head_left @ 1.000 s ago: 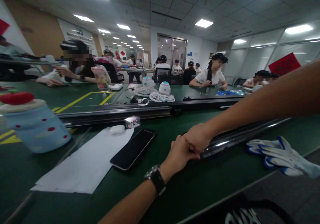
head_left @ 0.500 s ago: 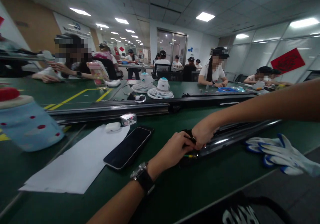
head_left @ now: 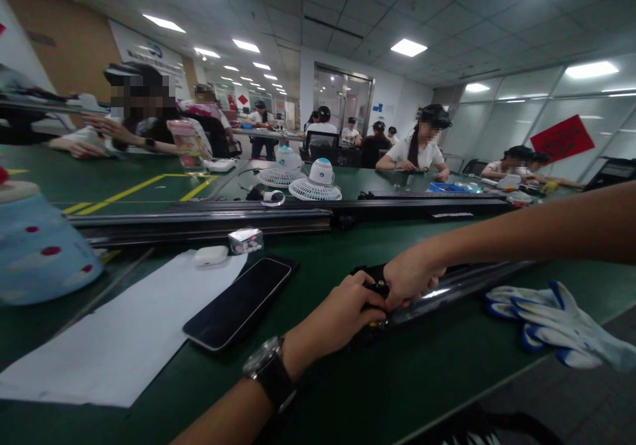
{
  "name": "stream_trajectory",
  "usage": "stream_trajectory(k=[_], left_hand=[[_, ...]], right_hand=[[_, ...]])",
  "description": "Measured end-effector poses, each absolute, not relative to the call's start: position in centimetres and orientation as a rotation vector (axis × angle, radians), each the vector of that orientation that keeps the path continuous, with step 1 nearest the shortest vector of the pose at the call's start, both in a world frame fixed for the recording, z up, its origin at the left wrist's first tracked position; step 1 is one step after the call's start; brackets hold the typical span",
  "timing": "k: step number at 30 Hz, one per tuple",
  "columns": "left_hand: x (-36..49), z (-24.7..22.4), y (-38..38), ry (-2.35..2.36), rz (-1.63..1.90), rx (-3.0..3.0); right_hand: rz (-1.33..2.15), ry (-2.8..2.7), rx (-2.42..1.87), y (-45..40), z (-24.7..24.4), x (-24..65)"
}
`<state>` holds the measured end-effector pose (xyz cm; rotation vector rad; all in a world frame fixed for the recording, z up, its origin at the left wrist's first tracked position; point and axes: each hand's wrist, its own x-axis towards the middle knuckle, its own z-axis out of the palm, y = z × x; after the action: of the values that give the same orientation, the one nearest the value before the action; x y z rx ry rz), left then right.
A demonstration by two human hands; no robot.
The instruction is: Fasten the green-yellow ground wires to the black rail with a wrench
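Note:
My left hand [head_left: 350,309], with a watch [head_left: 268,369] on its wrist, is closed on a small black part [head_left: 378,288] at the near end of a long dark rail [head_left: 432,302] wrapped in clear film. From the right, my right hand [head_left: 410,276] reaches over and is closed at the same spot, its fingertips against the left ones. What the right fingers pinch is hidden behind them. A bit of yellow [head_left: 376,324] shows just below the left fingertips.
White gloves with blue edges [head_left: 556,319] lie right of the rail. Left are a phone [head_left: 238,302], paper [head_left: 104,346], an earbud case [head_left: 211,255], a clear box [head_left: 246,240] and a blue container [head_left: 44,246]. More rails [head_left: 213,225] cross behind, with fans [head_left: 317,183] and seated people beyond.
The view has shifted slightly, so the phone and paper sit further left. Both hands stay together at the rail's end, and less of the yellow piece shows below the fingers.

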<state>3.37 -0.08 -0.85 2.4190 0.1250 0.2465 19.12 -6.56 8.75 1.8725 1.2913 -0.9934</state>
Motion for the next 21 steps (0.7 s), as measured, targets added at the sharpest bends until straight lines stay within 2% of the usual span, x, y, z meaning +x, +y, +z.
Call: stream_trajectory(k=[12,21], left_hand=[[3.2,-1.3,-0.1,0.13,0.295,2.431],[3.0,-1.1,-0.2,0.132,0.283,2.431]], right_hand=[[-0.741,1.489,1.81,-7.0,9.6,18.1],[-0.85,1.42,1.838,-6.6,9.7,17.8]])
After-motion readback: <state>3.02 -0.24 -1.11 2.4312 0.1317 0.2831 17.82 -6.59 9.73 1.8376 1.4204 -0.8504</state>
